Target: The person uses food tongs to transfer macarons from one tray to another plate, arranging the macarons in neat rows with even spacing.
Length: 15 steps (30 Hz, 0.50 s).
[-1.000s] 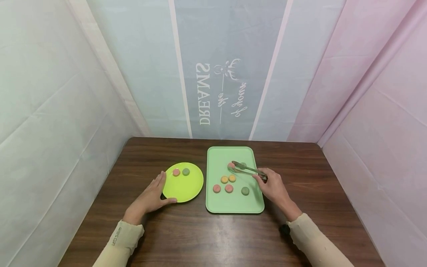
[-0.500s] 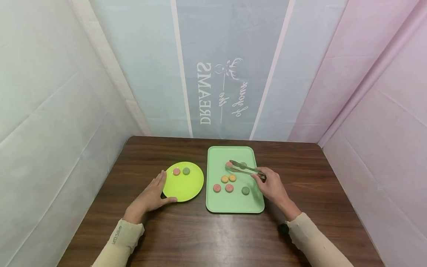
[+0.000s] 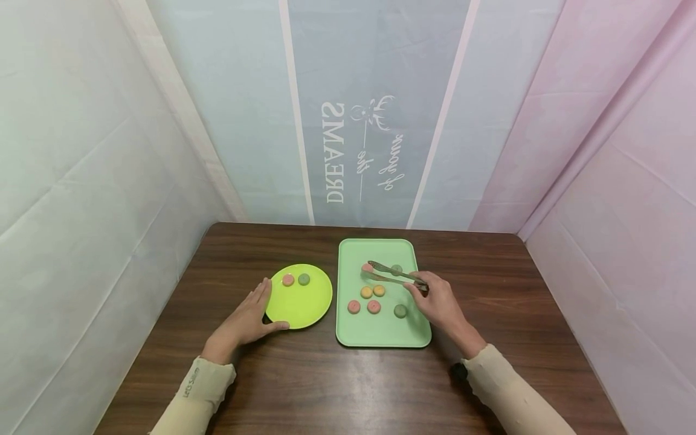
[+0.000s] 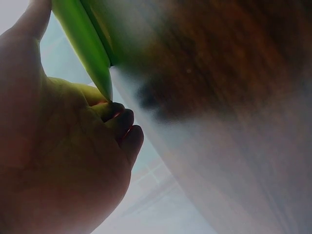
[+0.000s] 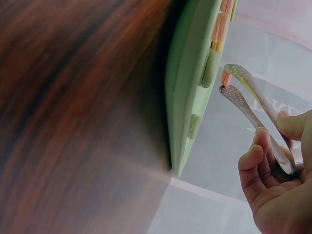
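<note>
My right hand (image 3: pixel 438 302) grips a pair of metal tongs (image 3: pixel 393 271) over the light green tray (image 3: pixel 380 335). Between the perforated tong tips is a pink macaron (image 5: pixel 226 78), apart from the tray in the right wrist view. On the tray lie several other macarons: yellow ones (image 3: pixel 367 292), pink ones (image 3: pixel 354 307) and green ones (image 3: pixel 400 311). My left hand (image 3: pixel 244 317) rests against the left side of the yellow-green plate (image 3: pixel 301 309), fingers extended along its rim and thumb at its near edge. A pink macaron (image 3: pixel 288 280) and a green macaron (image 3: pixel 304 279) sit on the plate.
Plate and tray stand side by side on a dark wooden table (image 3: pixel 348 393), with a narrow gap between them. A printed curtain (image 3: pixel 370 60) hangs behind the table's far edge. Pale fabric walls (image 3: pixel 81 181) rise at both sides.
My right hand has moved slightly left, carrying the tongs and the pink macaron in their tips away from the green macaron at the back of the tray. The left hand stays put.
</note>
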Motion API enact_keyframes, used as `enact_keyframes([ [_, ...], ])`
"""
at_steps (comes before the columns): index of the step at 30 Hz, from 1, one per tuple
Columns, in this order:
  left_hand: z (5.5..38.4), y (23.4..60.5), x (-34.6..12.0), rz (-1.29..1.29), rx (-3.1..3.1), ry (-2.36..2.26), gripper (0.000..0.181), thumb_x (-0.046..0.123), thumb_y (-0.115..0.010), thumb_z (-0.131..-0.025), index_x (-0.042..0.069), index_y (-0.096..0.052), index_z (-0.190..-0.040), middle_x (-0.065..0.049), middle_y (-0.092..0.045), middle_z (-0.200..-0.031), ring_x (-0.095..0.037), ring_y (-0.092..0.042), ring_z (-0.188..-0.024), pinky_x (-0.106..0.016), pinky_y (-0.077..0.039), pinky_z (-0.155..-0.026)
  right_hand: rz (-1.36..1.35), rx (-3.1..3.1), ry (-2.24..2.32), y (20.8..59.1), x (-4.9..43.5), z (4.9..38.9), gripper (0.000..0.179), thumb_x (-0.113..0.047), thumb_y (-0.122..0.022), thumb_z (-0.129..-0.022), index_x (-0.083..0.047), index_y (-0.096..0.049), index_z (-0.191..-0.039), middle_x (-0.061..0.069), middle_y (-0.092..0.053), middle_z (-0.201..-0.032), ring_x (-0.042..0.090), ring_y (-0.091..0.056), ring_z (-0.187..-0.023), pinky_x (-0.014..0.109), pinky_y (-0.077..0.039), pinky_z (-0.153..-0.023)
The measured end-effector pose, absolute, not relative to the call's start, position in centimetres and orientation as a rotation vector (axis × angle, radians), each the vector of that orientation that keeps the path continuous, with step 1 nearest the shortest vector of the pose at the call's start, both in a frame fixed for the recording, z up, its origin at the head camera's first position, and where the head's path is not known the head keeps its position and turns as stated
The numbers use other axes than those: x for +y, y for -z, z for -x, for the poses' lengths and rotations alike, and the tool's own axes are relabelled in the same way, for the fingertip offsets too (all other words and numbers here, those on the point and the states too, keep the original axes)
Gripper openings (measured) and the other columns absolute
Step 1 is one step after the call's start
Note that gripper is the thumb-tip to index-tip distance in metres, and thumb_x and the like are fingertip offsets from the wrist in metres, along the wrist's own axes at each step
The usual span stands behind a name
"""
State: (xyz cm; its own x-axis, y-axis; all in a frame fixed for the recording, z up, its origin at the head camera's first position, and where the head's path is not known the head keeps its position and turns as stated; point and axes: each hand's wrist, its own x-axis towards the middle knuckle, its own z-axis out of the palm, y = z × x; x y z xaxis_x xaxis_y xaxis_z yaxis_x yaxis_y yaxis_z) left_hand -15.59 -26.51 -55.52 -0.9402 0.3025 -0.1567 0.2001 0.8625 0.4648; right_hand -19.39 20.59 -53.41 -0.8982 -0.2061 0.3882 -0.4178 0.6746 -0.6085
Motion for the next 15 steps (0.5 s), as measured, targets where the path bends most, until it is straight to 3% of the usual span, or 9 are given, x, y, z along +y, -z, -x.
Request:
enact_keyframes([
  [6,15.6,55.6,-26.5,-0.383,2.807,-0.669,0.127,0.071,-0.072,-0.093,-0.008,-0.007,-0.169,-0.028,-0.007,-0.177,-0.045,-0.012,-0.164,-0.061,-0.017,-0.133,-0.527,-2.579,-1.042,53.3,20.0,19.6,0.025,-0.014,-0.081,-0.099,-0.002,-0.078,-0.121,0.009,-0.074,-0.100,0.016,-0.069,-0.081,0.032,-0.061,-0.067],
  [15,15.7,55.7,-26.6,-0.379,2.799,-0.664,0.128,0.072,-0.071,-0.093,-0.007,-0.006,-0.169,-0.027,-0.005,-0.178,-0.044,-0.012,-0.164,-0.061,-0.016,-0.133,-0.548,-2.609,-1.097,52.9,19.3,19.3,0.030,-0.018,-0.079,-0.101,-0.001,-0.076,-0.125,0.009,-0.073,-0.103,0.015,-0.068,-0.083,0.036,-0.061,-0.070],
])
